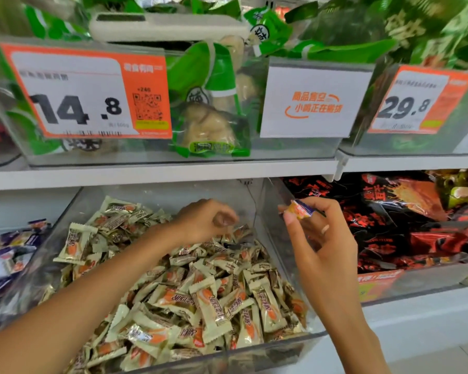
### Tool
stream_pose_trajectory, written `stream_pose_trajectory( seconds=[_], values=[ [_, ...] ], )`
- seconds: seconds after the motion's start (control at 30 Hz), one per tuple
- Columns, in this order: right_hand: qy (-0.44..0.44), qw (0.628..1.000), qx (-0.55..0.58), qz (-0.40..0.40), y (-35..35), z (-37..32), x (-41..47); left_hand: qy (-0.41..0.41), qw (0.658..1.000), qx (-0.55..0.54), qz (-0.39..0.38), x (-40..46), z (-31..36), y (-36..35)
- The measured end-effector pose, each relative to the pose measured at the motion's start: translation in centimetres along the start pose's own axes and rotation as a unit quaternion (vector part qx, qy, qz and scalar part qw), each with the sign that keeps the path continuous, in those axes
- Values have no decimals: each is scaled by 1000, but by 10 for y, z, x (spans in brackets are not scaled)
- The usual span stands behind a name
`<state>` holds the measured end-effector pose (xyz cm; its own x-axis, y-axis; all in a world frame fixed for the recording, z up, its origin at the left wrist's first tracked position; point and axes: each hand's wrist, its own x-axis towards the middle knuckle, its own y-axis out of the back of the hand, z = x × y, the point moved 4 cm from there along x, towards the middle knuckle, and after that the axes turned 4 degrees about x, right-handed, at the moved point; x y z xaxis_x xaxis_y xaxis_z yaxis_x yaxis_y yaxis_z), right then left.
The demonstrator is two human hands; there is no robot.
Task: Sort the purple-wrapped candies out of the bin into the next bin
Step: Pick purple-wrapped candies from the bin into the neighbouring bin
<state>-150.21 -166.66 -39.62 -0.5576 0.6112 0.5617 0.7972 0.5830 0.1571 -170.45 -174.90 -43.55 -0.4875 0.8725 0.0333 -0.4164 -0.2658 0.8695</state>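
Head view: the right hand [318, 238] pinches a purple-wrapped candy [300, 209] between thumb and fingertips, raised over the right wall of the clear bin [277, 233], open air around it. The left hand [206, 220], fingers curled, reaches into the bin's far end above the cream-wrapped candies [200, 298]; whether it holds anything cannot be told. Left of that forearm, beyond the bin's left wall, the next bin [8, 255] holds purple wrappers.
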Motion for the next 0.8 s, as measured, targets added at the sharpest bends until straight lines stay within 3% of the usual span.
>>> stream_pose_trajectory(
  seconds=[0.07,0.2,0.33,0.4,0.47,0.53,0.63,0.8],
  values=[
    [1,1000,-28,-7,1,4,0,40,989,129,-61,10,-17,-10],
    [22,999,-45,-20,-1,2,-1,69,971,181,-138,21,-19,-20],
    [15,998,-52,-38,-3,2,-4,69,970,205,-115,27,-13,-23],
    [3,999,-37,-36,-3,-1,-5,56,988,135,-42,21,-15,-17],
    [0,999,-21,-36,-3,-5,-5,60,996,-30,63,6,-13,-4],
    [3,999,-30,-44,-6,-7,-4,81,955,-252,134,-17,-4,8],
    [9,996,-66,-55,-11,-6,-5,94,874,-468,94,-48,20,10],
    [28,984,-165,-69,-19,-8,-4,45,853,-519,26,-63,62,13]
  ],
)
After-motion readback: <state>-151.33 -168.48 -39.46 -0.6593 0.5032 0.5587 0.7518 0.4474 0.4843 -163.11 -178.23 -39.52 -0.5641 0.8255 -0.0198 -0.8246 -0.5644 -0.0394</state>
